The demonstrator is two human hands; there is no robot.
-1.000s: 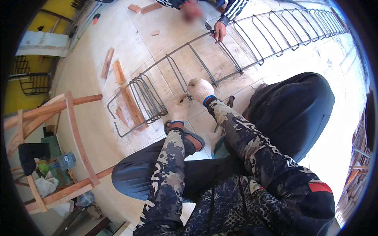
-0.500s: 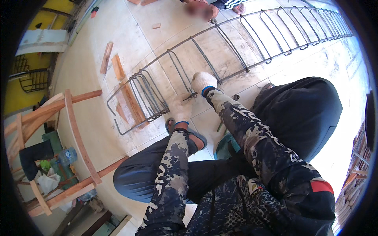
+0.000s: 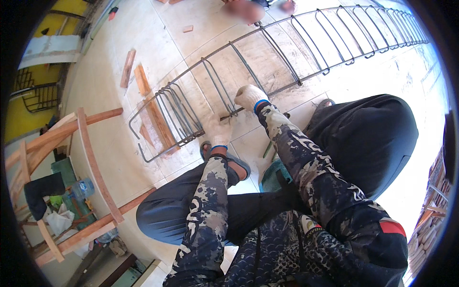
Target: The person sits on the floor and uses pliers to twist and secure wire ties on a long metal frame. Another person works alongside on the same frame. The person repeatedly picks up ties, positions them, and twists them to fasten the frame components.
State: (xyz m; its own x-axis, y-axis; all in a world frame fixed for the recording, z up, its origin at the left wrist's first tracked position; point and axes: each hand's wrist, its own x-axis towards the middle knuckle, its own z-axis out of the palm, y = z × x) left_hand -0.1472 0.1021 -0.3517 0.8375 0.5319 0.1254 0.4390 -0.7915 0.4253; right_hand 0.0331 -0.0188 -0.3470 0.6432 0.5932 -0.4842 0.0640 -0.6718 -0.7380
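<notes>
A long rebar cage [image 3: 217,51] of straight bars and bent stirrups lies across the tiled floor in front of me. My left hand [image 3: 218,131], in a pale knit glove, is closed on the near long bar, beside the lower end of a stirrup [image 3: 217,86]. Just to its right, my right hand [image 3: 249,97], gloved with a blue cuff, makes a fist over the same bar. What that fist holds is hidden. Several stirrups [image 3: 179,112] stand bunched near the cage's left end.
Wood pieces [image 3: 142,80] lie under and beside the cage's left end. A wooden frame [image 3: 98,165] stands at left, with a plastic bottle [image 3: 83,188] behind it. A teal bag [image 3: 275,175] sits between my legs. Another person's hand [image 3: 287,6] shows beyond the cage.
My right hand has shifted slightly right, away from the stirrup's lower end. My left hand stays at the bar. The other person beyond the cage has moved a little.
</notes>
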